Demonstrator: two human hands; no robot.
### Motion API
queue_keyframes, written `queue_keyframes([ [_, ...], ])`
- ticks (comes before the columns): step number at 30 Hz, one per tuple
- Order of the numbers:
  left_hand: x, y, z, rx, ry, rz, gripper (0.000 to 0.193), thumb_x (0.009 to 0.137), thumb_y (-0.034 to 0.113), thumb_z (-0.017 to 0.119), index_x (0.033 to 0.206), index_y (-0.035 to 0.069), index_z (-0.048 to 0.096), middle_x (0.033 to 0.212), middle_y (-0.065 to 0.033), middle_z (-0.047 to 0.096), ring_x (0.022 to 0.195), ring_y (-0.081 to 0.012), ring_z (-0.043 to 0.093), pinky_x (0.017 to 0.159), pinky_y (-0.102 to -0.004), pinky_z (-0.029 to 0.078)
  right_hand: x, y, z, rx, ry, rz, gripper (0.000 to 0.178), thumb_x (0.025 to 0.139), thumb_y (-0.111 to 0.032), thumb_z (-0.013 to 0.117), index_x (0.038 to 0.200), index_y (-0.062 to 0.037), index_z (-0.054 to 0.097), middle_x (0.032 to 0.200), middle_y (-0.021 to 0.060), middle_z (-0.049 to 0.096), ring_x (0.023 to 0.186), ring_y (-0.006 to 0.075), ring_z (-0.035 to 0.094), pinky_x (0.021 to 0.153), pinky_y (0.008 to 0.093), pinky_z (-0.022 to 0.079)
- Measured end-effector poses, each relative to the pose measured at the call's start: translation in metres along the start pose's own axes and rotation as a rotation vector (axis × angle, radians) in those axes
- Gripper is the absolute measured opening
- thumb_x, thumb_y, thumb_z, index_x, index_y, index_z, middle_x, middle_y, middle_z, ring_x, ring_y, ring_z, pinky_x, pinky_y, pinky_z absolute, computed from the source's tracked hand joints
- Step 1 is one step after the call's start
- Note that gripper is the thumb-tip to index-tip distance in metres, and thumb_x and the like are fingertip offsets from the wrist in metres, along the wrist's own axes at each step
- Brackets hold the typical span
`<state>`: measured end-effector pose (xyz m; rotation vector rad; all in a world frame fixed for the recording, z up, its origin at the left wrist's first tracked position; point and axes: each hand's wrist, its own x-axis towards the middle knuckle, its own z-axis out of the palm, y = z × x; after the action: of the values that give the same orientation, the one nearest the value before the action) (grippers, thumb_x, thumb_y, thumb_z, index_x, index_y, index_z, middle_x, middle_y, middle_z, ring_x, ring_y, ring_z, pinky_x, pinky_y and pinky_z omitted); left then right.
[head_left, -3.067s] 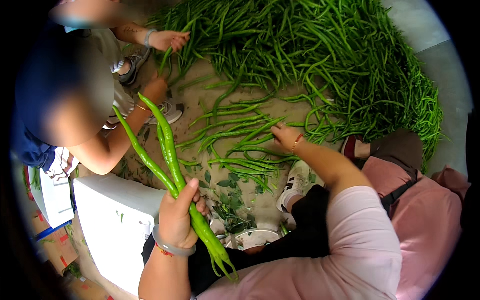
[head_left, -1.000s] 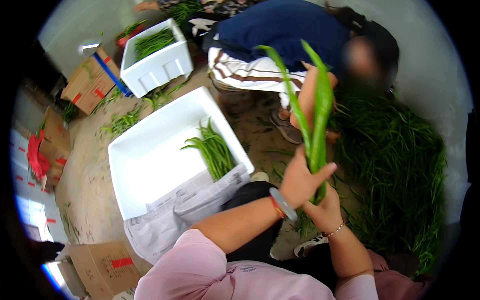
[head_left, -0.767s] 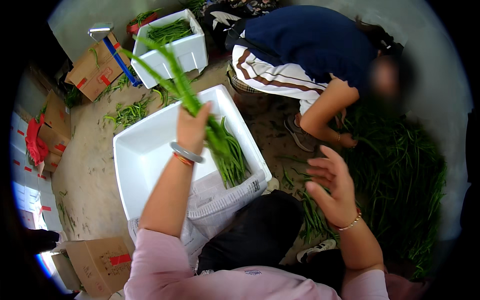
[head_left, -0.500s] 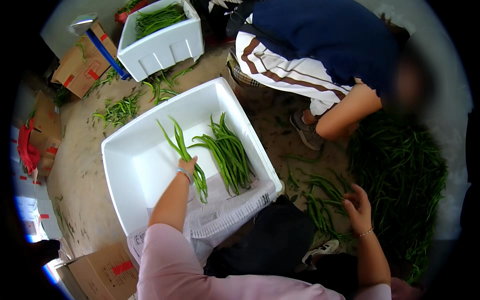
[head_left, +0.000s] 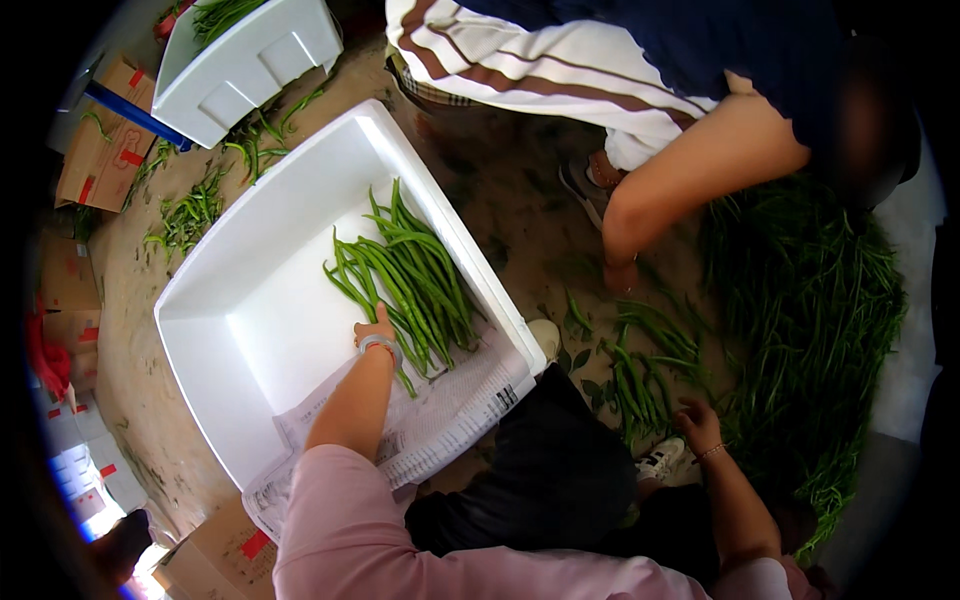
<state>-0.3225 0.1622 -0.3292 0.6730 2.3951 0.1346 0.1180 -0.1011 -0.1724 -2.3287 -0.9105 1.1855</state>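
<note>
Cardboard carton (head_left: 105, 145), red tape, beyond the white foam box (head_left: 275, 255), upper left. Scattered green peppers (head_left: 190, 215) on floor, just outside foam box's left side. Second foam box (head_left: 250, 75), peppers inside, behind foam box. Left hand (head_left: 376, 330) inside foam box, against left edge of long green chili bunch (head_left: 420, 280); fingers hidden, can't tell if clamped. Bunch lies along box's right wall, lower ends over newspaper (head_left: 420, 430). Right of box: floor chilies (head_left: 640, 390), then right hand (head_left: 698, 425), fingers apart, slightly curled, nothing held; chili heap (head_left: 810, 350) farthest right.
</note>
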Motion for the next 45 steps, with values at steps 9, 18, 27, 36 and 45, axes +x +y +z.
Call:
queue_keyframes([
  [9, 0.03, -0.032, 0.02, -0.051, -0.158, 0.361, 0.051, 0.076, 0.028, 0.049, 0.116, 0.002, 0.031, 0.107, -0.0191, 0.045, 0.096, -0.0302, 0.045, 0.08, -0.0342, 0.036, -0.002, 0.04, 0.004, -0.277, -0.106, 0.124, 0.034, 0.067, -0.018, 0.053, 0.096, -0.0007, 0.051, 0.087, 0.0158, 0.056, 0.079, 0.0257, 0.055, 0.069, 0.0319, 0.043],
  [18, 0.021, -0.021, 0.034, 0.166, -0.556, -0.037, 0.029, 0.079, 0.019, 0.043, 0.108, 0.018, 0.038, 0.097, -0.0102, 0.048, 0.082, -0.0263, 0.049, 0.057, -0.0392, 0.045, 0.022, 0.108, -0.001, -0.373, -0.083, 0.107, 0.025, 0.068, -0.014, 0.052, 0.091, -0.0041, 0.056, 0.083, 0.0155, 0.057, 0.075, 0.0272, 0.055, 0.069, 0.035, 0.043],
  [27, -0.008, 0.017, -0.031, 0.239, -0.397, 0.076, 0.048, 0.076, 0.021, 0.047, 0.118, 0.011, 0.028, 0.11, -0.0131, 0.039, 0.096, -0.0279, 0.042, 0.073, -0.0416, 0.038, 0.111, 0.144, -0.022, -0.539, 0.296, 0.282, 0.03, 0.073, 0.001, 0.043, 0.103, -0.0017, 0.043, 0.114, 0.0171, 0.037, 0.089, 0.0294, 0.049, 0.069, 0.0355, 0.046],
  [36, -0.226, 0.077, -0.082, -0.395, -0.148, 0.877, 0.035, 0.079, 0.014, 0.045, 0.112, 0.004, 0.038, 0.106, -0.0103, 0.044, 0.098, -0.0187, 0.042, 0.082, -0.0294, 0.034, 0.13, 0.186, -0.036, -0.828, 0.022, -0.219, 0.02, 0.072, -0.005, 0.043, 0.092, -0.0023, 0.046, 0.098, 0.0141, 0.046, 0.086, 0.0256, 0.049, 0.068, 0.033, 0.044],
  [45, -0.382, 0.123, -0.084, -0.798, -0.341, 1.181, 0.034, 0.082, 0.014, 0.037, 0.114, 0.002, 0.036, 0.106, -0.0099, 0.045, 0.095, -0.017, 0.044, 0.085, -0.028, 0.033, 0.143, 0.166, -0.035, -0.603, 0.055, -0.535, 0.016, 0.07, -0.007, 0.043, 0.085, -0.0032, 0.048, 0.089, 0.0124, 0.049, 0.083, 0.0254, 0.049, 0.07, 0.0338, 0.041],
])
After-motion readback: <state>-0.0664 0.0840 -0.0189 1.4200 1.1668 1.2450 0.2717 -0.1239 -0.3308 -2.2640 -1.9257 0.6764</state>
